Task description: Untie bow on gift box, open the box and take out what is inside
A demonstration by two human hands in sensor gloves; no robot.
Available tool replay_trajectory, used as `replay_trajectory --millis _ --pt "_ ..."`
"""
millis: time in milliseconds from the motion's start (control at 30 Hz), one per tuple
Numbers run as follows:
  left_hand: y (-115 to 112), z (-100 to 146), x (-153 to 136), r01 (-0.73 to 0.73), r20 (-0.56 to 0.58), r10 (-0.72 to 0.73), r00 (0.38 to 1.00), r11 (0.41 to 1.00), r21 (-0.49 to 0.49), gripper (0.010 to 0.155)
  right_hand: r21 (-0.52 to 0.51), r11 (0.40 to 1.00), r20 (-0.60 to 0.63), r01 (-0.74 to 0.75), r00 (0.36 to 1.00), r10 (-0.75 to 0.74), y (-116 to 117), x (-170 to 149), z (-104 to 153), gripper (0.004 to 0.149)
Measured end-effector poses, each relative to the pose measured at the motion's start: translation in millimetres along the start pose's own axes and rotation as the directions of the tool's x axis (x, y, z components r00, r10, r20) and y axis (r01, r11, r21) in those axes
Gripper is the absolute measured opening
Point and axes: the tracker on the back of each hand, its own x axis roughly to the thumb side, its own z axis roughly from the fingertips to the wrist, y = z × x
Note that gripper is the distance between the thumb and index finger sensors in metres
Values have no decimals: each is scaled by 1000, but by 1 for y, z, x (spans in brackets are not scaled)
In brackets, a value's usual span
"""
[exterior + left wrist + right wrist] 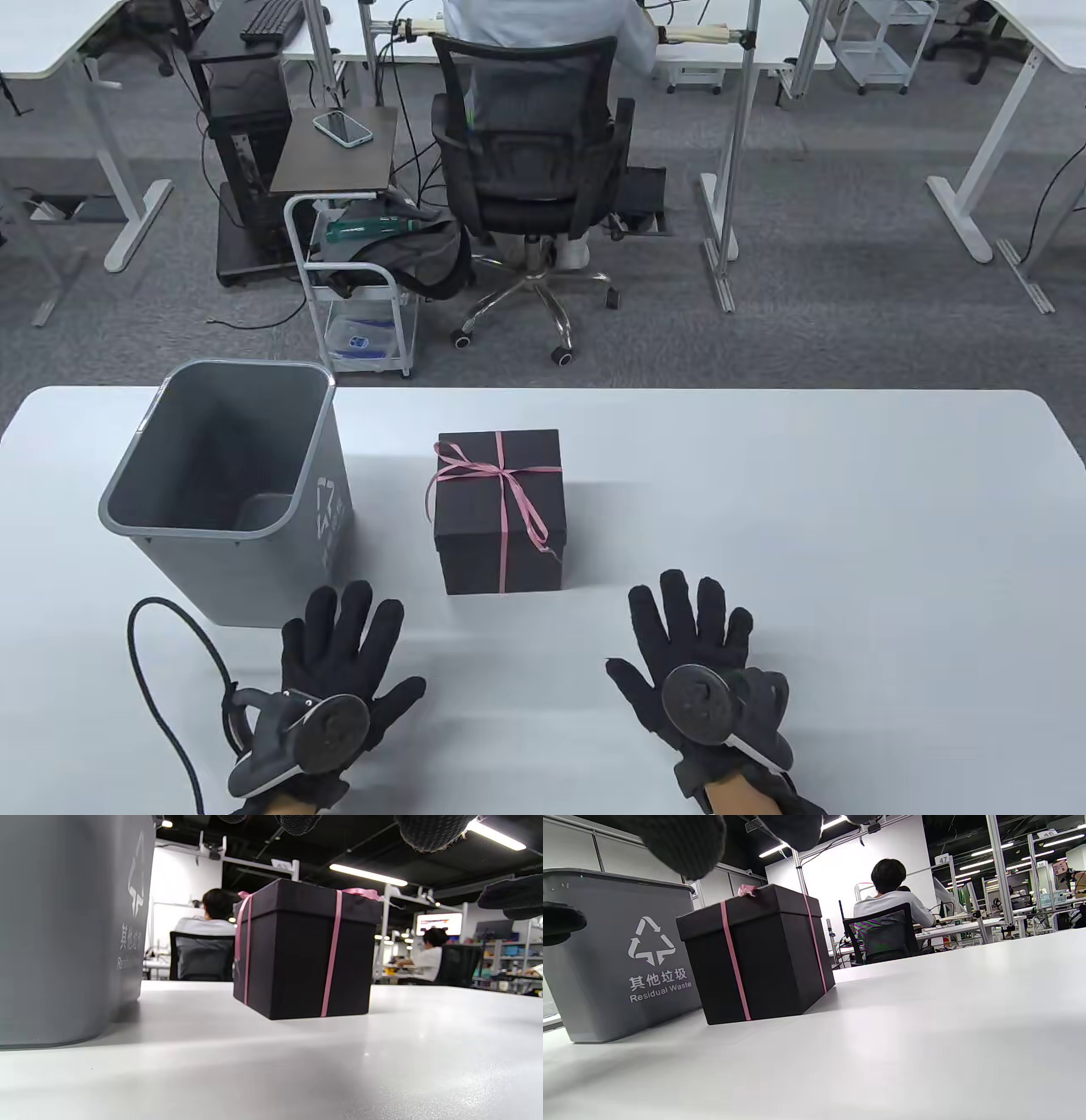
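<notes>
A black gift box (499,509) (305,950) (755,955) stands closed on the white table (764,509), a thin pink ribbon (507,484) crossed over its lid and tied in a bow with tails trailing to the right. My left hand (344,645) lies flat on the table, fingers spread, below and left of the box. My right hand (691,628) lies flat too, fingers spread, below and right of it. Neither hand touches the box or holds anything. In both wrist views only fingertips (428,830) (678,840) show at the top edge.
A grey waste bin (229,492) (63,925) (615,950) stands left of the box, close to my left hand. A black cable (165,671) loops from the left wrist. Beyond the table's far edge a person sits in an office chair (530,161).
</notes>
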Motion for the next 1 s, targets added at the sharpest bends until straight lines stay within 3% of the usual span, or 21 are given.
replay_trajectory --millis 1000 --pt "4 2 6 12 17 -13 1000 998 64 85 -48 997 -63 55 996 -58 -3 -14 1 80"
